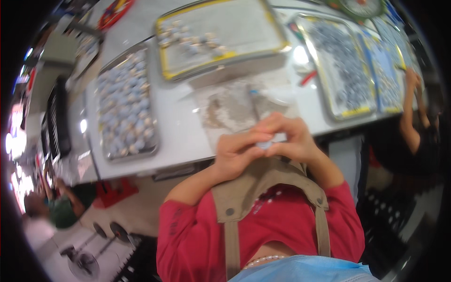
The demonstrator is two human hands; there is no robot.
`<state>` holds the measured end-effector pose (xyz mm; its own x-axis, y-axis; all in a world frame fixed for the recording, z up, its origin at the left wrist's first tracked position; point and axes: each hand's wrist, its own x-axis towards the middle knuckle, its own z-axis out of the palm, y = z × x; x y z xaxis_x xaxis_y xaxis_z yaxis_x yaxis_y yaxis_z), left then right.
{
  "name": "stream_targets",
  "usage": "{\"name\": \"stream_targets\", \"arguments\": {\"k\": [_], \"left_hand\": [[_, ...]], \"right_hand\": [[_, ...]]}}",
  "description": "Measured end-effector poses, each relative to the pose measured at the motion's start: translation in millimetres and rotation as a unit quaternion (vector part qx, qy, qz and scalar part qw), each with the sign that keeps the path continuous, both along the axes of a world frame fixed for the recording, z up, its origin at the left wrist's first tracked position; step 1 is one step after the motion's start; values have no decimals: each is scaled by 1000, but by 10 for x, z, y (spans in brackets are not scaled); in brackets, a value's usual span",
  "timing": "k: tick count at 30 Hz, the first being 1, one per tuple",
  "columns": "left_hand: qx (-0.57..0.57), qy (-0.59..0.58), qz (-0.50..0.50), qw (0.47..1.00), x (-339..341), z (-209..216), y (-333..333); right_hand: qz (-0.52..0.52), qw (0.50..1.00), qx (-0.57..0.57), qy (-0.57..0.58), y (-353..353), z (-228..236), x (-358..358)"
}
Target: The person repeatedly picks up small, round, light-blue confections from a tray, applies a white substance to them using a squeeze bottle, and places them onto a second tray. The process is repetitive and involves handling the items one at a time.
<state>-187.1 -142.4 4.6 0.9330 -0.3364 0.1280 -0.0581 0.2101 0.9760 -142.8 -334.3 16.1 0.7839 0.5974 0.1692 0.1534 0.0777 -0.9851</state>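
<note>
Both of my hands meet in front of my apron, just past the table's near edge. My left hand (235, 152) and my right hand (293, 138) pinch a small pale grey-blue piece (264, 144) between their thumbs and fingers. Most of that piece is hidden by the fingers, so its kind cannot be made out. Beyond the hands lies a pale work sheet (213, 134) with brown smears. A thin dark tool with a blue tip (253, 93) rests on it.
A tray (152, 94) full of small grey-blue and tan pieces stands at the left. Straight ahead is a yellow-edged tray (253, 28) with several pieces. More filled trays (329, 110) stand at the right, near a red object (308, 78). Other people (413, 127) work at both sides.
</note>
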Motion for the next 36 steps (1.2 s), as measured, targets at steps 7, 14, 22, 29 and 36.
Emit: {"name": "stream_targets", "arguments": {"k": [7,14,22,29,36], "left_hand": [[23,100,24,994,3,50,155],[491,-197,503,684,243,54,1335],[467,-141,397,777,1009,297,1529],[627,-191,202,728,2043,-197,884],[487,-210,282,799,1854,-245,918]], "right_hand": [[-46,993,-4,113,165,-74,-122],[-147,986,22,70,-39,-117,10],[-284,948,-138,-33,-189,-254,102],[-348,865,-255,-257,-177,-261,214],[-337,877,-279,-197,-297,-487,270]]}}
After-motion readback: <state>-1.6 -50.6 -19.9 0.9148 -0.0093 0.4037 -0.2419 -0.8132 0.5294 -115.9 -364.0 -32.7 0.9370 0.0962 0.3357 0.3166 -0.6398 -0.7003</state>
